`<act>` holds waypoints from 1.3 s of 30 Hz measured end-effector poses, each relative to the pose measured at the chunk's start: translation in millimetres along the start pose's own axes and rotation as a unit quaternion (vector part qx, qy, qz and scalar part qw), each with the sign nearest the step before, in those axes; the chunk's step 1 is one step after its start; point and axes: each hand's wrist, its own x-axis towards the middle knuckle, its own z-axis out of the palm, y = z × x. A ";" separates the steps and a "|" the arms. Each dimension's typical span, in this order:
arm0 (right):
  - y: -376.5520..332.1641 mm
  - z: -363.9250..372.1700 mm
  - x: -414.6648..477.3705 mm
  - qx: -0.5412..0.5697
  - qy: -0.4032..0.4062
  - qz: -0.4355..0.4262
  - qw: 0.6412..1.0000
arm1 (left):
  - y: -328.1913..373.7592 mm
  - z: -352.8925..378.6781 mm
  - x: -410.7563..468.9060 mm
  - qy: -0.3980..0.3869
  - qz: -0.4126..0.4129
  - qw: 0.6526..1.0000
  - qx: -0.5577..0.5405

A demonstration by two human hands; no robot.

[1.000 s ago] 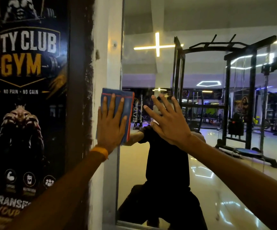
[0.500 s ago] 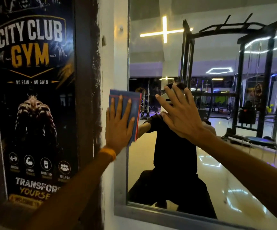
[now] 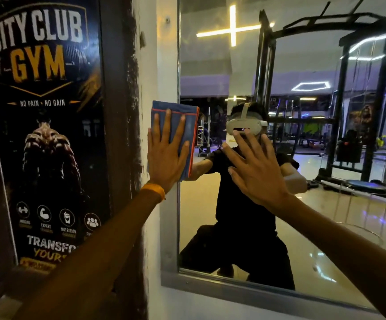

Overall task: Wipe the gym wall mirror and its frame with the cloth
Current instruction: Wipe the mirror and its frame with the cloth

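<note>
At the left edge of the mirror (image 3: 201, 215), head view, the folded blue cloth (image 3: 181, 116) straddles the frame (image 3: 169, 239) upright and the adjoining glass. Wiping looks partway; the bottom rail and the broad glass seem left. The left hand (image 3: 166, 155) presses the cloth with flat, straight fingers. The right hand (image 3: 256, 172), open and splayed, appears to rest on bare glass.

The left hand (image 3: 164, 155) has an orange wristband (image 3: 153, 191) at 8 o'clock of view centre, both forearms are bare, and the reflected figure shows a white strapped headset (image 3: 245, 125) at 2 o'clock, a black short-sleeved T-shirt (image 3: 240, 199) and black trousers (image 3: 233, 257) at 5 o'clock.
</note>
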 end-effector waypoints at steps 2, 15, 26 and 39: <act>-3.0 2.4 -1.9 0.003 0.001 0.010 1.000 | 0.8 1.8 -41.4 -0.028 0.005 1.000 -0.008; 25.9 -16.4 57.8 -0.029 0.016 -0.040 0.999 | 10.1 -10.3 57.1 0.034 -0.008 0.999 0.029; 46.0 -34.7 96.2 -0.049 0.008 -0.055 0.997 | 1.6 -19.4 84.0 0.012 0.034 0.999 0.028; 54.9 -48.2 150.3 -0.028 0.008 -0.063 0.998 | -7.2 -27.3 105.0 0.003 0.065 0.998 0.013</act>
